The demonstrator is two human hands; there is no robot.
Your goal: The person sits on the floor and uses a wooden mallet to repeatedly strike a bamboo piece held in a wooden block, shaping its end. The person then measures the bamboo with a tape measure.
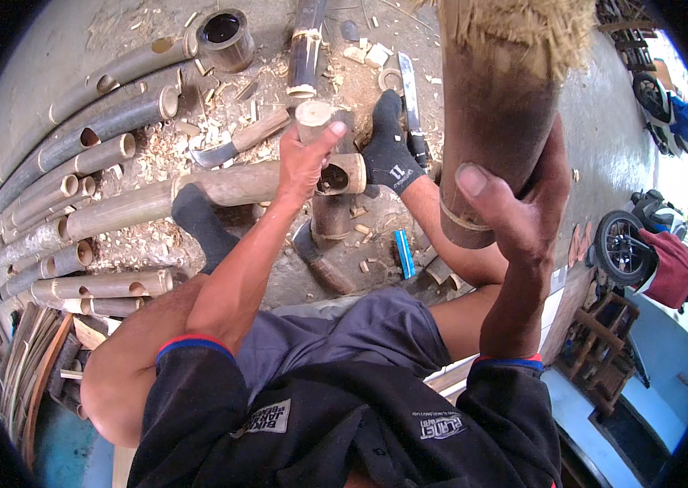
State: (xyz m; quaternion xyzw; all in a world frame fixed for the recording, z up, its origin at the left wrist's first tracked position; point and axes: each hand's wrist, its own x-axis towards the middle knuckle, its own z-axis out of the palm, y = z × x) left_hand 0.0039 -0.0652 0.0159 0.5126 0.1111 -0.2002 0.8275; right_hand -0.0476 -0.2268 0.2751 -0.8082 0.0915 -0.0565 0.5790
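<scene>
My left hand (303, 163) is closed around a short bamboo piece (314, 118) with a pale, flat top. It stands upright at the long bamboo pole (230, 185). Beside that hand, near the pole's right end, is a cut hole. Whether the piece sits in another opening is hidden by my fingers. Raised close to the camera, a thick brown bamboo club (497, 106) with a frayed, fibrous end is gripped by my right hand (515, 199). My socked feet (393, 138) rest around the pole, and a bamboo section (332, 218) lies under it.
Several bamboo poles with holes (76, 148) lie at left. A curved knife (218, 153), a machete (411, 102), a wooden-handled tool (324, 264) and a blue object (404, 254) lie among shavings. A bamboo cup (226, 45) stands far off; a motorbike (645, 248) is at right.
</scene>
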